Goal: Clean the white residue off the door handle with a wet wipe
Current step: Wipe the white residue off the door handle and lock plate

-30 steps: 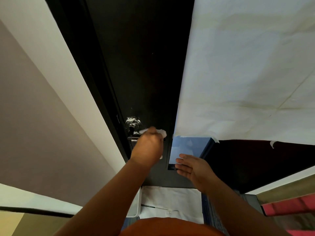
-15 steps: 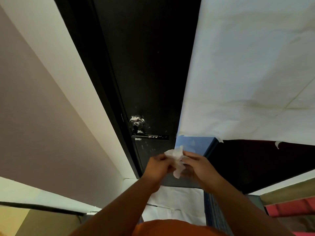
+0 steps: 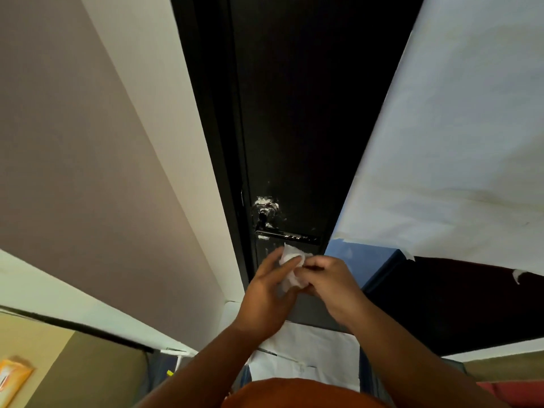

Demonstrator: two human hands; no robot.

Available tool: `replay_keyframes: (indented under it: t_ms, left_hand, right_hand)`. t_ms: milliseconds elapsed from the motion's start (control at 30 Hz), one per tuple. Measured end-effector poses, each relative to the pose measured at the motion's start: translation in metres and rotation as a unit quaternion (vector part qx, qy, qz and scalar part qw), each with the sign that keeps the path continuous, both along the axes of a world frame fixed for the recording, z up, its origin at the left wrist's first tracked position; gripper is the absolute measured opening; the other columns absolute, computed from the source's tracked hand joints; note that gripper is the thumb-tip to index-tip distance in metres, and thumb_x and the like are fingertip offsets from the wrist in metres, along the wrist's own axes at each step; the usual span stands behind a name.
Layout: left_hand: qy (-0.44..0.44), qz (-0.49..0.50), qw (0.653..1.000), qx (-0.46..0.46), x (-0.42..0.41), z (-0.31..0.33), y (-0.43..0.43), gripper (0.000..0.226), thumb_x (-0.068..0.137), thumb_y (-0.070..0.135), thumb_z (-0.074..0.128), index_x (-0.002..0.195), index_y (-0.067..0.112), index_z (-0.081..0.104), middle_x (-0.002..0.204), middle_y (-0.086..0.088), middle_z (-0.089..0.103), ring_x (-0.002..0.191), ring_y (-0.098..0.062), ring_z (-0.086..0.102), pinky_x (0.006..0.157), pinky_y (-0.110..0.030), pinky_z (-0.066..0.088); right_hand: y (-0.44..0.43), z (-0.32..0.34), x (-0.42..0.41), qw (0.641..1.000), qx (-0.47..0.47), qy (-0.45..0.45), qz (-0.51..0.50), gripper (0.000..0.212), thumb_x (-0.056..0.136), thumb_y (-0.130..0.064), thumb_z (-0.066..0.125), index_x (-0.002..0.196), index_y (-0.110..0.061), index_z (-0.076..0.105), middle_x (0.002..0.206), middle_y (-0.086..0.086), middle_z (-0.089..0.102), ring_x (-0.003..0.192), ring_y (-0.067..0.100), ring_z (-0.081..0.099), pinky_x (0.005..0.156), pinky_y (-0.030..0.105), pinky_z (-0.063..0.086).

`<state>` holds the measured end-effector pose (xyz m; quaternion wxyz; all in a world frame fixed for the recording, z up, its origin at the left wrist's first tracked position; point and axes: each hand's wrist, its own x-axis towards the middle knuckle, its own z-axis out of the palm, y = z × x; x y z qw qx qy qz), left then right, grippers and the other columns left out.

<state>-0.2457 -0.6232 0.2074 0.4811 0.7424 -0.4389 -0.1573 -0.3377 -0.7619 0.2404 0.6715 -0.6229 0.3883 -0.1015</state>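
A dark lever door handle (image 3: pixel 287 235) sticks out from the black door (image 3: pixel 294 113), with white residue around its round base (image 3: pixel 266 209) and streaks along the lever. Just below the lever both my hands hold a crumpled white wet wipe (image 3: pixel 291 270). My left hand (image 3: pixel 268 293) cups the wipe from the left with its fingers stretched along it. My right hand (image 3: pixel 332 279) pinches the wipe's right side with curled fingers. Neither hand touches the handle.
White paper (image 3: pixel 459 136) is taped over the wall right of the door, with a blue panel (image 3: pixel 359 260) under its lower edge. More white paper (image 3: pixel 312 357) lies on the floor below the door. A pale wall (image 3: pixel 88 160) runs along the left.
My left hand came off the handle and drew the wipe down; my right hand joined it. Both now work the wipe, a little closer to the lever than half a second ago.
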Motion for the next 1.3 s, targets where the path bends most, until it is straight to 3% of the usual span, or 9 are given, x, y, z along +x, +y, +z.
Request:
replay_keyframes:
  t_ms: [167,333,467,633,733,833,1000,1200,1300]
  left_hand:
    - [0.090,0.141,0.986,-0.019,0.022,0.009,0.009,0.038,0.090,0.009,0.076,0.119,0.034,0.074,0.099,0.012,0.079,0.086,0.000,0.073,0.083,-0.032,0.062]
    - [0.211,0.314,0.922,-0.075,0.064,0.022,0.015,0.018,0.089,0.013,0.078,0.101,0.025,0.071,0.090,0.002,0.079,0.084,-0.014,0.076,0.074,-0.028,0.060]
    - [0.225,0.305,0.923,-0.069,0.070,0.036,-0.003,0.013,0.093,0.020,0.075,0.104,0.021,0.081,0.095,0.004,0.080,0.091,-0.012,0.076,0.090,-0.033,0.060]
    - [0.275,0.292,0.915,-0.039,0.067,0.045,-0.038,0.024,0.089,0.035,0.079,0.105,0.018,0.082,0.091,0.004,0.081,0.089,-0.017,0.077,0.088,-0.038,0.063]
    - [0.375,0.303,0.874,-0.064,0.075,0.056,-0.049,0.018,0.086,0.026,0.082,0.095,0.010,0.081,0.085,-0.004,0.080,0.081,-0.019,0.078,0.076,-0.032,0.065]
    - [0.314,0.321,0.892,-0.046,0.066,0.043,-0.047,0.018,0.085,0.036,0.082,0.094,0.021,0.082,0.087,0.004,0.080,0.084,-0.017,0.078,0.086,-0.041,0.063]
    - [0.325,0.344,0.879,-0.061,0.055,0.040,-0.039,0.009,0.087,0.032,0.081,0.087,0.023,0.081,0.087,0.003,0.079,0.084,-0.020,0.077,0.087,-0.041,0.063]
    - [0.480,0.287,0.828,-0.041,0.097,0.066,-0.056,0.027,0.085,0.024,0.084,0.097,0.002,0.077,0.090,-0.011,0.079,0.077,-0.026,0.078,0.084,-0.043,0.065]
    - [0.374,0.320,0.870,-0.026,0.087,0.056,-0.055,0.020,0.085,0.028,0.083,0.095,0.011,0.079,0.088,-0.006,0.080,0.081,-0.024,0.078,0.088,-0.045,0.063]
  right_hand:
    - [0.012,0.020,0.016,0.994,-0.058,-0.001,0.092,0.015,0.093,-0.021,0.072,0.098,-0.032,0.080,0.096,-0.007,0.078,0.093,0.013,0.074,0.086,0.040,0.062]
    - [-0.006,0.048,0.021,0.961,-0.271,-0.039,0.039,0.014,0.095,-0.024,0.068,0.099,-0.031,0.079,0.090,-0.016,0.076,0.087,-0.002,0.069,0.077,0.015,0.055]
    - [-0.024,0.056,0.021,0.913,-0.406,-0.032,-0.007,0.013,0.094,-0.023,0.069,0.102,-0.028,0.078,0.094,-0.022,0.069,0.076,-0.001,0.064,0.068,0.005,0.047]
    - [-0.025,0.029,0.022,0.908,-0.416,0.032,0.049,0.020,0.095,-0.019,0.068,0.112,-0.026,0.077,0.113,-0.008,0.074,0.089,0.003,0.066,0.077,0.004,0.043]
    - [-0.025,0.026,0.019,0.907,-0.419,0.024,0.039,0.023,0.096,-0.011,0.065,0.112,-0.022,0.077,0.108,-0.004,0.075,0.068,-0.003,0.063,0.065,0.001,0.045]
    - [-0.029,0.026,0.017,0.911,-0.411,0.015,0.024,0.022,0.096,-0.010,0.066,0.111,-0.020,0.078,0.099,-0.001,0.077,0.061,0.000,0.062,0.061,0.003,0.047]
    - [-0.028,0.021,0.015,0.908,-0.418,0.004,0.023,0.022,0.094,-0.008,0.068,0.110,-0.019,0.078,0.111,-0.003,0.076,0.091,-0.001,0.065,0.081,-0.004,0.042]
    - [-0.028,0.019,0.014,0.902,-0.432,-0.007,0.026,0.021,0.094,-0.008,0.069,0.109,-0.019,0.078,0.109,-0.002,0.076,0.092,0.002,0.067,0.082,-0.002,0.044]
    - [-0.029,0.019,0.015,0.899,-0.437,-0.005,0.028,0.021,0.094,-0.009,0.069,0.109,-0.019,0.078,0.109,-0.002,0.076,0.089,0.003,0.069,0.081,-0.001,0.046]
